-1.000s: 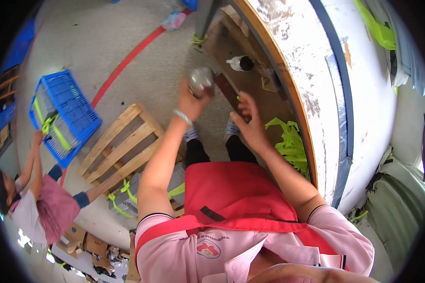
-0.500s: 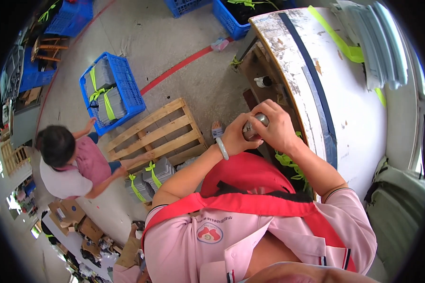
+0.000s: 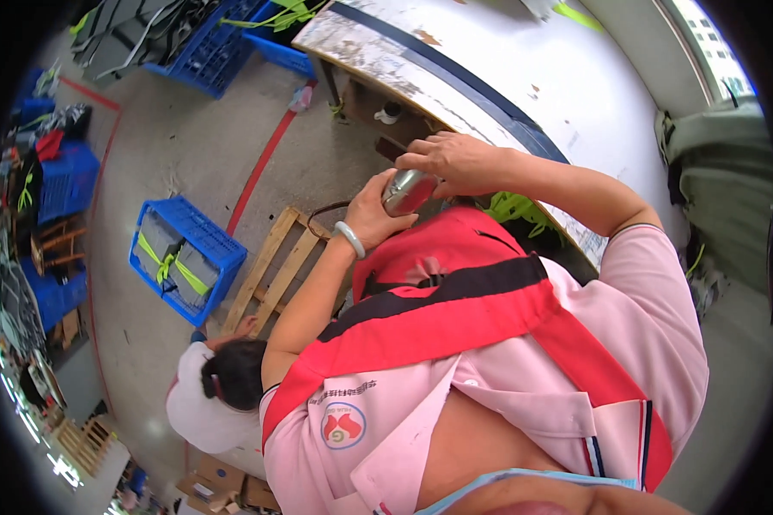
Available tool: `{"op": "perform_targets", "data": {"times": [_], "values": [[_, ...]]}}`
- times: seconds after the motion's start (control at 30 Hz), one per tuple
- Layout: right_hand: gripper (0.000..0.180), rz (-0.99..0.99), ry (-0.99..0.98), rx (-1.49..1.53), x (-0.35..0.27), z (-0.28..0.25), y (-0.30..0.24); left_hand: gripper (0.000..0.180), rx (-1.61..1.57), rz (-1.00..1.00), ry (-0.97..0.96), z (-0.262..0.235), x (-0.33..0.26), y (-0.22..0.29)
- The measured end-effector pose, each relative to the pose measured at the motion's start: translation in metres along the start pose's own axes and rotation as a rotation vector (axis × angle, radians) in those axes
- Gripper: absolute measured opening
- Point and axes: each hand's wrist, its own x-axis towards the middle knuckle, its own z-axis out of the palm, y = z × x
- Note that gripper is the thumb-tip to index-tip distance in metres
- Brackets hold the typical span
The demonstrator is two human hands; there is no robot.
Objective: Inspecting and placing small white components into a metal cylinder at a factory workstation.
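Note:
My left hand (image 3: 376, 213) is wrapped round the side of a shiny silver metal bottle (image 3: 410, 192), held tilted in front of my waist. My right hand (image 3: 459, 163) has its fingers curled over the bottle's other end, hiding that end from sight. A thin brown loop (image 3: 322, 210) shows beside my left wrist; whether it belongs to the bottle I cannot tell. Below the bottle is the red apron (image 3: 455, 253) that I wear.
A worn white table (image 3: 567, 99) stands ahead and to my right, with a cup (image 3: 389, 113) beneath it. Left on the floor are a wooden pallet (image 3: 270, 266) and a blue crate (image 3: 221, 256) of tied grey bundles. A co-worker (image 3: 206, 403) bends close to my left.
My view has turned, shifting the table and crate in the picture. Both hands stay on the bottle, whose silver side now shows more. The co-worker now bends down beside the pallet.

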Motion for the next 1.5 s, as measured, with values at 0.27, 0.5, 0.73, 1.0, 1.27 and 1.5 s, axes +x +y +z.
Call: {"op": "perform_targets", "data": {"times": [0.27,0.5,0.73,1.0,1.27,1.5], "values": [[0.068,-0.046,0.084,-0.216,-0.055,0.055,0.033,0.083,0.164,-0.116,-0.17,0.059,0.035,0.023],[0.062,0.056,0.734,0.193,-0.142,0.09,0.172,0.084,-0.039,-0.142,-0.039,0.128,0.059,0.032],[0.072,0.35,0.991,0.706,-0.141,0.202,0.216,0.085,0.013,-0.117,0.078,0.176,0.071,0.044],[0.073,0.31,1.1,0.424,-0.209,0.192,0.195,0.072,0.313,0.03,0.268,0.214,0.063,0.071],[0.041,0.015,0.242,0.935,-0.14,0.17,0.155,0.085,0.005,-0.088,0.759,0.252,-0.013,0.065],[0.011,-0.333,0.04,0.505,-0.135,0.251,0.158,0.087,0.001,-0.236,1.025,0.294,-0.108,0.052]]}}
